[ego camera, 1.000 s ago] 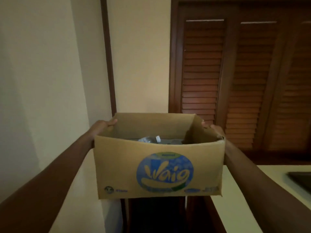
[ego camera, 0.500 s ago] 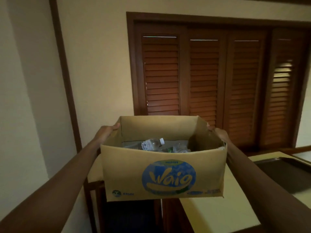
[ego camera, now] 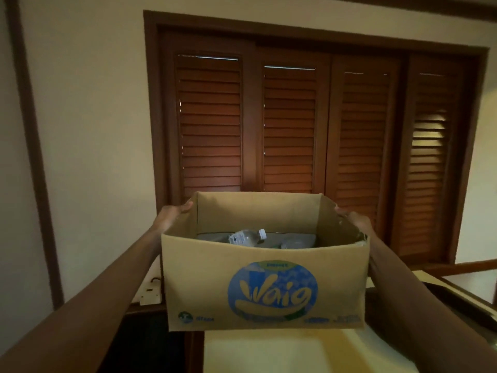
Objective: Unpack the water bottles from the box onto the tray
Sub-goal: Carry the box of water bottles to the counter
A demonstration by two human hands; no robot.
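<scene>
We hold the cardboard box up above the pale bench, our left hand curled over its left rim and our right hand gripping its right rim. Inside the box a clear water bottle lies on its side, another dimly beside it. The dark tray sits right of the box.
</scene>
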